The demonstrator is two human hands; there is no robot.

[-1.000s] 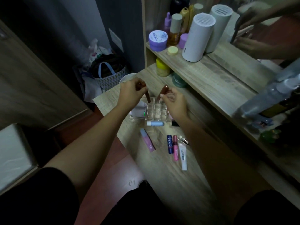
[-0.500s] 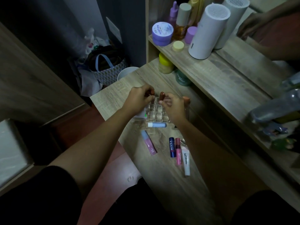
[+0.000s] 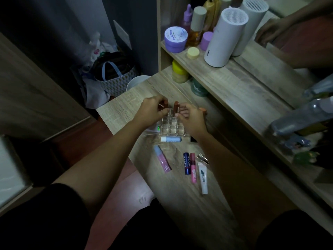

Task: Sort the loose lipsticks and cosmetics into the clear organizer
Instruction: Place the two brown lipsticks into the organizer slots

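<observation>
- Compared with a second earlier, both hands sit lower over the clear organizer [image 3: 172, 126], and the two brown tubes once held apart above it now stand upright, side by side, at its far row.
- Left hand [image 3: 150, 110]: fingers curled and pinched on the left brown lipstick [image 3: 165, 104], whose cap shows above the fingertips.
- Right hand [image 3: 191, 117]: fingers closed on the lower part of the right brown lipstick [image 3: 176, 106]; whether either tube is fully seated in its cell cannot be told.
- Behind the right hand, an orange-capped tube [image 3: 203, 110] shows only at its top.
- Organizer: a gridded clear block on the wooden table [image 3: 180, 204], its near cells visibly unfilled.
- Loose items, nearer the person: a blue-and-white tube [image 3: 171, 139] lying crosswise just beside the organizer's near edge; a pink gloss with pale blue cap [image 3: 162, 161] to the left; a dark blue Nivea stick [image 3: 187, 163], a pink stick [image 3: 193, 167] and a white lip tube [image 3: 203, 178] lying nearly parallel; a small metallic piece [image 3: 202, 157] partly hidden by the right forearm.
- Shelf [image 3: 234, 82] at right: jars, bottles and a white cylinder [image 3: 226, 37].
</observation>
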